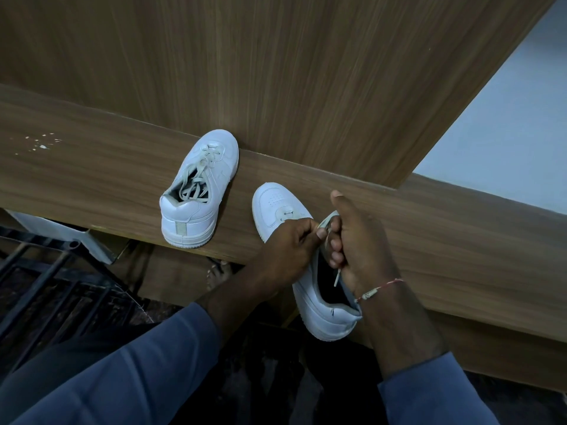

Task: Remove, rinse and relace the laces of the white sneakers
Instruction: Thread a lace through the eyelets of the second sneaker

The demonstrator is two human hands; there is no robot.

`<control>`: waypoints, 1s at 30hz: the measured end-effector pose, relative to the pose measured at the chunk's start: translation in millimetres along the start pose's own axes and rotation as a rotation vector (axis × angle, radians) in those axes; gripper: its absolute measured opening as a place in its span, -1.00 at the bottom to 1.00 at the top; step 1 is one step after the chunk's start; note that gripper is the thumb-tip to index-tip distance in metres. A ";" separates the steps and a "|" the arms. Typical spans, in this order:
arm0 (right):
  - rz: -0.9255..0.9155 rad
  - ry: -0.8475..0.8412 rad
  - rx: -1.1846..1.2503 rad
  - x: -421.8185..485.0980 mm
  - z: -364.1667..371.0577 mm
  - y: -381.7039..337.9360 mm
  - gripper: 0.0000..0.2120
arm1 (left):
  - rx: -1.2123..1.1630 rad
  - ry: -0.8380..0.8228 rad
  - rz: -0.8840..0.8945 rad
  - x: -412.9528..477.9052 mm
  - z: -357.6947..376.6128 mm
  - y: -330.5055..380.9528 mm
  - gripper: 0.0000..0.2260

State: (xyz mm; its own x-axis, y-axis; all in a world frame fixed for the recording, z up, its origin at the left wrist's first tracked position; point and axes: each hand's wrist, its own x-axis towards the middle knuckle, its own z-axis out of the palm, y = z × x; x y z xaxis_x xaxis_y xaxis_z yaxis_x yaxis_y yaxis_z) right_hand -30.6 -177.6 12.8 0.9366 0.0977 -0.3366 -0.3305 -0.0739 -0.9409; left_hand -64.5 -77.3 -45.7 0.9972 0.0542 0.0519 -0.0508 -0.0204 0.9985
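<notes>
Two white sneakers lie on a wooden ledge [429, 240]. The left sneaker [196, 191] has its greyish lace threaded loosely through its eyelets. The right sneaker [322, 302] hangs partly over the ledge's front edge, toe pointing away. Only one lace crossing shows near its toe. My left hand [288, 250] pinches the pale lace [328, 222] over the shoe's tongue. My right hand [359, 240] grips the same lace, and the lace tip [337, 279] hangs below its fingers. Both hands cover the middle of the shoe.
A tall wooden panel [276, 72] rises right behind the ledge. A pale wall [506, 133] lies to the right. Below the ledge at left are black metal bars [46, 286] and a grey bracket [76, 237]. A bare foot [217, 271] shows under the ledge.
</notes>
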 end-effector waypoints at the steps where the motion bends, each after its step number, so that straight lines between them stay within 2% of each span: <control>1: -0.029 0.037 -0.015 -0.8 1.3 1.1 -0.47 | 0.022 0.010 0.017 -0.4 1.4 0.7 -0.73; 5: -0.087 0.072 -0.081 -5.2 3.0 1.3 -0.45 | 0.031 0.012 0.064 -4.0 4.7 5.1 -0.71; 8: -0.160 0.069 -0.142 -10.7 4.5 0.5 -0.51 | 0.052 0.023 0.074 -2.9 4.3 2.5 -0.68; 12: -0.491 0.049 -0.661 -16.5 6.0 7.4 -0.54 | -0.005 0.049 0.076 -5.7 2.1 2.3 -0.81; 15: -0.481 -0.065 -0.849 -20.5 -4.2 3.8 -0.65 | 0.015 0.071 0.099 -8.0 1.2 3.5 -0.81; 17: -0.490 -0.071 -0.938 -26.6 -6.8 2.7 -0.71 | 0.064 0.071 0.107 -7.2 3.3 6.3 -0.76; 18: -0.520 -0.031 -0.989 -29.6 -5.9 3.6 -0.72 | 0.099 0.078 0.115 -5.9 4.5 6.0 -0.74; 21: -0.647 0.235 -1.206 -27.9 -6.6 7.8 -0.67 | 0.266 0.118 0.124 -1.2 3.8 -3.5 -0.74; 22: -0.629 0.273 -1.153 -21.8 -11.7 8.1 -0.68 | 0.374 0.138 0.130 -0.2 3.8 -8.6 -0.73; 24: -0.536 0.240 -0.888 -10.0 -20.8 10.7 -0.75 | 0.627 0.180 0.132 -2.5 5.8 -13.3 -0.75; 26: -0.507 0.209 -0.758 -3.0 -22.8 16.9 -0.83 | 0.792 0.264 0.158 -7.0 11.6 -10.4 -0.83; 30: -0.597 0.145 -0.745 -8.1 -13.8 21.6 -0.83 | 0.761 0.252 0.135 -14.4 19.1 1.9 -0.86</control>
State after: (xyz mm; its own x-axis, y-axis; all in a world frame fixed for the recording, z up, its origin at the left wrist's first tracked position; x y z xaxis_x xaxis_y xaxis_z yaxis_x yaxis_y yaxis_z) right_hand -43.7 -193.7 -4.3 0.9480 0.2033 0.2448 0.3171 -0.6673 -0.6740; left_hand -77.8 -97.2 -44.9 0.9380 0.2240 0.2645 -0.0282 -0.7112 0.7024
